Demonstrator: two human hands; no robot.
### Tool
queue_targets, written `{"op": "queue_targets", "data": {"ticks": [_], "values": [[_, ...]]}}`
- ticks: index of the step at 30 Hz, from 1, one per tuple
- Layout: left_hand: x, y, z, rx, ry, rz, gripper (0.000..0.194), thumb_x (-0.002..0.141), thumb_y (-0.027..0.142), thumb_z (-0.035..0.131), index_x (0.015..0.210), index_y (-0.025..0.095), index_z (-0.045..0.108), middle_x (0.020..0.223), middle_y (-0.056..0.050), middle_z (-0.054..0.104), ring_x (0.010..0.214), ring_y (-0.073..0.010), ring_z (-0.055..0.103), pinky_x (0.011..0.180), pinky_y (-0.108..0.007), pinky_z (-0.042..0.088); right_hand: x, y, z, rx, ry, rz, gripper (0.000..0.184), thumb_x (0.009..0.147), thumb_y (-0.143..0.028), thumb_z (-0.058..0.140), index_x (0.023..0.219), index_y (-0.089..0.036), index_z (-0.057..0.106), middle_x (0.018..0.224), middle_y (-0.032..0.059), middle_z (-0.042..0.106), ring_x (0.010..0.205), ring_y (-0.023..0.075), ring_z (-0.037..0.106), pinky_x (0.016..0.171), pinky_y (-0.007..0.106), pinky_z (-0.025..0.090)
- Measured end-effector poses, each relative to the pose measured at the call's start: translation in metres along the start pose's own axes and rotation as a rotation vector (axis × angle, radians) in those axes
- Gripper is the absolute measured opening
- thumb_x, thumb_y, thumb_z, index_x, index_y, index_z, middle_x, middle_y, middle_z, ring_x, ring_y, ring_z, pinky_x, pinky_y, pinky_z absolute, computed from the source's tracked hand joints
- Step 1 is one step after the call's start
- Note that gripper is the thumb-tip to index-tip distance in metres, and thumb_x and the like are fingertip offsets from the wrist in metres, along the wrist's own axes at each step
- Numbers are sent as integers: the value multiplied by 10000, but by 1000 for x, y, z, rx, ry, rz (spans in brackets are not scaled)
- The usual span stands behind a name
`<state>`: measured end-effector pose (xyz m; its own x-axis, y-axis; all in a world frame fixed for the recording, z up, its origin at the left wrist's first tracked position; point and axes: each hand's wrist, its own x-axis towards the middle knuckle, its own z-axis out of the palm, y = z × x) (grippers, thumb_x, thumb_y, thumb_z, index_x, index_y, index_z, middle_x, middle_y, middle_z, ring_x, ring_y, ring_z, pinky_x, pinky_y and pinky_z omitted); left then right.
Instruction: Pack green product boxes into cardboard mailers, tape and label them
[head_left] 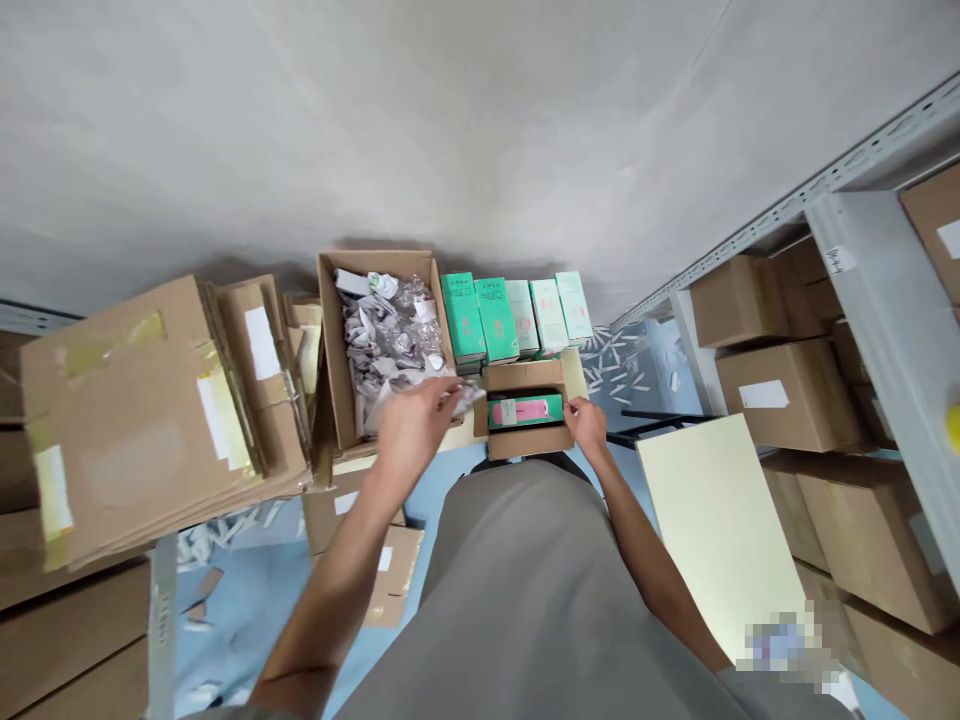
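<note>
In front of my body stands a small open cardboard box with a green and pink printed box inside. My right hand is closed at the right wall of the cardboard box, its fingers pinching the edge. Between the fingertips of my left hand is a small whitish crumpled packet, held just left of the box. Beyond my left hand is a larger open carton full of crumpled packets and clear plastic. Several green and white boxes stand in a row behind the small box.
Flattened cardboard cartons lean in a thick stack at left. On the right, a metal shelf holds brown cartons, beside a pale yellow board. White scraps lie on the blue floor. A grey wall rises behind.
</note>
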<state>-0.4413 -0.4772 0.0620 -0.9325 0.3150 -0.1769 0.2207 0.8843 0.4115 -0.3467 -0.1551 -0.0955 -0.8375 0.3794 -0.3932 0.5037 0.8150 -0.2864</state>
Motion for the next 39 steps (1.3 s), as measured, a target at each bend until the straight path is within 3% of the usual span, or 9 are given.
{"op": "queue_targets", "data": {"ticks": [6, 10, 14, 16, 18, 22, 27, 33, 39], "values": [[22, 31, 72, -118, -260, 89, 361, 1015, 357, 691, 1354, 257, 768, 1164, -132, 840, 1016, -311, 807, 871, -344, 588, 1, 0, 0, 4, -9, -2, 260, 1076, -288, 570, 993, -215, 806, 1065, 86, 844, 955, 226, 756, 795, 272, 437], [13, 17, 89, -150, -190, 155, 426, 1006, 350, 693, 1418, 245, 721, 1276, -149, 780, 1041, -305, 789, 899, -368, 603, 1, 2, 3, 28, -4, -3, 250, 1079, -293, 569, 1017, -215, 799, 1101, 84, 846, 990, 231, 759, 826, 278, 449], [1, -11, 75, -128, 61, 33, 506, 1055, 339, 600, 1550, 233, 611, 1482, -175, 654, 1035, -278, 774, 878, -370, 609, 1, 6, 7, 59, 0, -13, 230, 1072, -290, 573, 1036, -223, 791, 1109, 77, 842, 999, 229, 754, 845, 275, 458], [5, -27, 66, -66, 97, -93, 639, 1036, 393, 641, 1637, 217, 514, 1541, -206, 609, 1021, -289, 769, 858, -380, 603, 1, 8, 9, 65, 5, -15, 222, 1066, -283, 574, 1030, -225, 785, 1107, 75, 839, 1000, 230, 752, 850, 278, 458], [14, -41, 59, -33, -28, -157, 650, 1024, 450, 663, 1618, 214, 541, 1448, -194, 685, 1010, -296, 768, 863, -368, 585, 1, 9, 11, 65, 14, -14, 220, 1063, -272, 568, 1025, -223, 780, 1096, 79, 838, 1003, 236, 750, 851, 282, 456], [28, -58, 53, -14, -328, -99, 391, 1095, 485, 514, 1229, 247, 794, 1130, -129, 817, 1044, -290, 767, 881, -319, 542, 2, 10, 13, 73, 13, -24, 214, 1052, -261, 563, 1006, -218, 768, 1072, 86, 834, 982, 241, 738, 835, 287, 449], [28, -61, 50, 214, -371, -151, 357, 1049, 342, 509, 1123, 199, 828, 1143, -207, 812, 1139, -355, 755, 967, -397, 557, 2, 9, 13, 75, 10, -17, 230, 1055, -286, 553, 1010, -213, 767, 1056, 89, 825, 944, 236, 718, 793, 288, 430], [28, -78, 33, 345, -525, -316, 391, 877, 128, 638, 1235, 72, 784, 1233, -316, 766, 1172, -434, 754, 962, -465, 593, -1, 8, 13, 57, 17, -10, 228, 1065, -289, 558, 1037, -205, 767, 1070, 92, 822, 973, 242, 719, 794, 293, 417], [45, -86, 12, 348, -104, -266, 470, 1031, 166, 438, 1449, 109, 647, 1351, -283, 711, 1111, -382, 759, 975, -486, 591, -1, 8, 13, 37, 24, -11, 223, 1066, -288, 562, 1057, -209, 770, 1070, 93, 815, 991, 240, 718, 791, 287, 411]]}}
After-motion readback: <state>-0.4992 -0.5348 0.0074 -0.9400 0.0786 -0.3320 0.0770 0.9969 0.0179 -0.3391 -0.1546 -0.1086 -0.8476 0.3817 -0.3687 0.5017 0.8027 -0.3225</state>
